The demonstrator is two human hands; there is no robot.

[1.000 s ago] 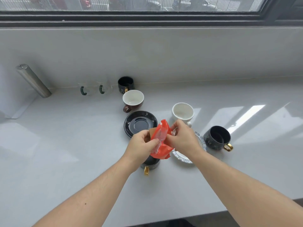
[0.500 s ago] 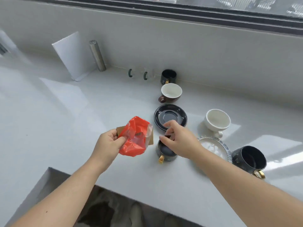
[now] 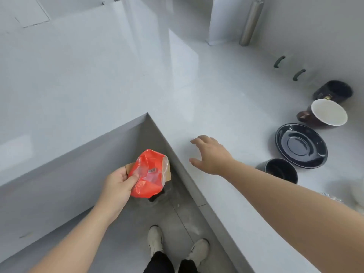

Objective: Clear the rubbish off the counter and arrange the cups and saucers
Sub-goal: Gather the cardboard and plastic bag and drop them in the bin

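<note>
The left hand [image 3: 118, 186] grips a crumpled red wrapper [image 3: 148, 175] together with a piece of brown card [image 3: 167, 170], holding them off the counter [image 3: 206, 91], out past its inner corner and above the floor [image 3: 177, 217]. The right hand [image 3: 211, 154] hovers empty with fingers spread over the counter near its front edge. A dark cup [image 3: 280, 170], black saucer [image 3: 301, 145], white-lined brown cup [image 3: 327, 113] and another dark cup [image 3: 334, 91] sit toward the counter's right side.

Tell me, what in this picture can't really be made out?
- Head view: under the red wrapper in the left hand, a dark thing on the floor; the wrapper covers most of it.
- Brown card behind the wrapper: mostly covered.
- Right edge: a pale cup and a clear dish, cut off and blurred.
- Wrapper label: too small to read.
</note>
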